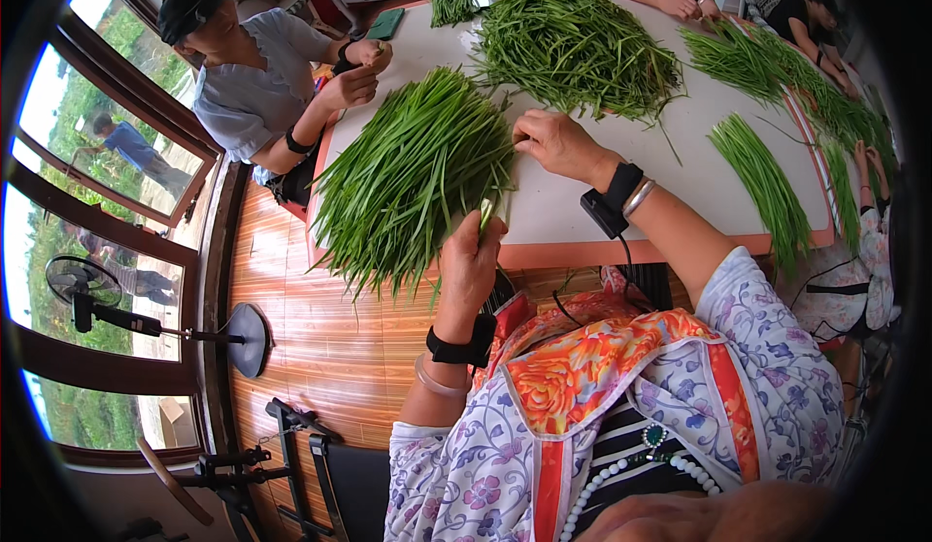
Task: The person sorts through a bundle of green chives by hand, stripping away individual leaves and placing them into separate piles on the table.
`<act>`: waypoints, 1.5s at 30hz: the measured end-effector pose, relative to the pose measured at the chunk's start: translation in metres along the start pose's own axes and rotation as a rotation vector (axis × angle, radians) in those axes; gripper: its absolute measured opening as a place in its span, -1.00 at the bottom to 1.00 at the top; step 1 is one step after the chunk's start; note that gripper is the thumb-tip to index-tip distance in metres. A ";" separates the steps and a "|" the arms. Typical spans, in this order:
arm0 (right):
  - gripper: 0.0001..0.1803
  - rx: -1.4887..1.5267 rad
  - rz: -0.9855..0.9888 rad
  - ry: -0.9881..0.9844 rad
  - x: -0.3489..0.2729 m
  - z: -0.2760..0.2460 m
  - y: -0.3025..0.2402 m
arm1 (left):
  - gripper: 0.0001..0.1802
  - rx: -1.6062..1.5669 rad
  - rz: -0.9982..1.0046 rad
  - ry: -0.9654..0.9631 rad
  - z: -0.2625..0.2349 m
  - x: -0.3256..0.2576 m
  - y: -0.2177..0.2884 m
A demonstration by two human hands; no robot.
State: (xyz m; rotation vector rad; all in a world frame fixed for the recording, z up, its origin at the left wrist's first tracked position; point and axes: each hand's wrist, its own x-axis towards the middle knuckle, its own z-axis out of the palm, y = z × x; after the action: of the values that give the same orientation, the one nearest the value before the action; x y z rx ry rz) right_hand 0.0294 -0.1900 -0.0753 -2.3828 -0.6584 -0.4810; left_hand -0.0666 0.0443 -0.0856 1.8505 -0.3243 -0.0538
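Note:
My left hand (470, 261) is closed around a thin bunch of green chive stalks (484, 215), held at the near table edge. Just left of it lies a big fanned bundle of long green chives (408, 178) hanging over the table's edge. My right hand (555, 142) rests on the white table (573, 202), fingertips pinching at the right side of that bundle. Both wrists carry black straps and bangles.
A loose heap of chives (573, 42) lies mid-table, with neat bundles (762, 183) at right. A person in a grey top (254, 86) sits at left; other people's hands (680, 0) work at the far side. A standing fan (87, 295) is on the wooden floor.

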 end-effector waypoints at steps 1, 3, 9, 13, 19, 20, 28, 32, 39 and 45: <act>-0.85 0.003 -0.006 -0.004 0.002 0.005 0.000 | -0.80 -0.043 0.004 0.011 -0.001 -0.002 -0.001; -0.82 -0.030 0.041 -0.008 0.007 0.015 0.001 | -0.77 -0.081 0.001 0.012 -0.003 -0.003 -0.001; -0.81 -0.070 0.033 -0.037 0.012 0.026 0.014 | -0.73 -0.280 -0.060 -0.003 -0.004 -0.008 -0.001; -0.82 0.016 0.027 -0.049 0.008 0.020 0.022 | -0.75 -0.154 0.049 0.048 -0.004 -0.004 -0.001; -0.85 0.022 -0.061 -0.056 -0.009 -0.011 -0.003 | -0.94 0.224 0.256 0.208 -0.011 0.003 0.009; -0.86 -0.002 -0.075 -0.095 -0.013 -0.017 -0.013 | -0.94 0.223 0.260 0.204 -0.009 0.007 0.014; -0.87 0.077 -0.184 -0.149 -0.028 -0.036 -0.069 | -0.84 0.610 0.587 0.216 0.017 0.025 0.023; -0.89 0.224 -0.138 -0.244 -0.024 -0.039 -0.065 | -0.87 0.393 0.449 0.117 0.019 0.020 0.020; -0.87 0.007 -0.108 -0.028 0.026 -0.026 -0.030 | -0.76 -0.074 0.170 0.078 0.005 0.011 0.002; -0.72 -0.217 -0.193 0.079 0.081 -0.005 -0.020 | -0.80 -0.176 -0.024 0.024 -0.006 -0.001 0.003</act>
State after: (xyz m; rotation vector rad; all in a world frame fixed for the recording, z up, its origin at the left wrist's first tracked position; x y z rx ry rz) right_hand 0.0832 -0.1518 -0.0234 -2.4978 -0.8416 -0.7592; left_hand -0.0667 0.0495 -0.0805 1.6797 -0.2721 -0.0739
